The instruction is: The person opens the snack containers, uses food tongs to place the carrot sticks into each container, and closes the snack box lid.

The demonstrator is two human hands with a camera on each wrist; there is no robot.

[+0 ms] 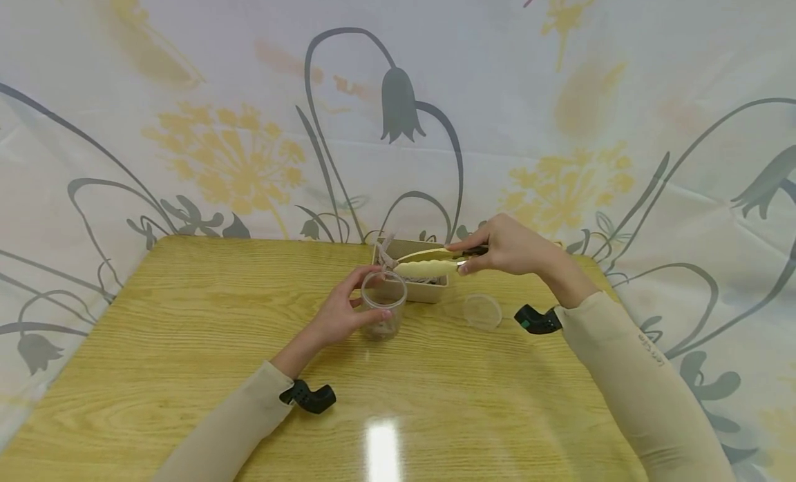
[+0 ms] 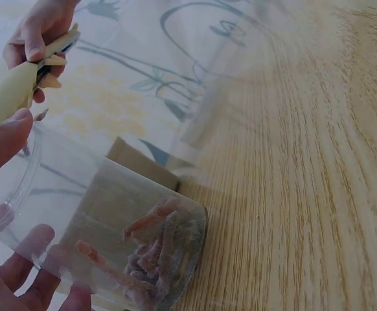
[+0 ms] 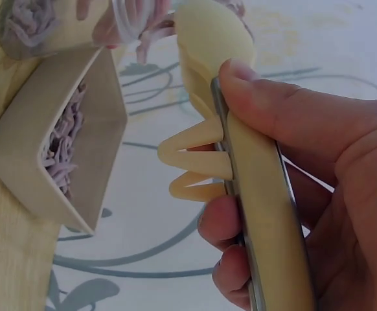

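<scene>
My left hand (image 1: 340, 311) grips a clear plastic jar (image 1: 393, 326) just in front of a beige box. Pale pinkish dried strips (image 2: 153, 253) lie at the bottom of the jar in the left wrist view. In my right hand (image 1: 516, 246) is a pair of cream-yellow tongs (image 1: 428, 268), reaching leftward over the box. Their tips pinch a few more strips (image 1: 385, 250) close above the jar's mouth. The beige box (image 1: 423, 293) stands behind the jar and holds purplish-pink strips (image 3: 65, 142), seen best in the right wrist view.
A round clear lid (image 1: 482, 311) lies on the wooden table (image 1: 218, 316) to the right of the box. Behind the table's far edge hangs a flower-printed cloth (image 1: 249, 74). Each wrist carries a black camera mount (image 1: 309, 398).
</scene>
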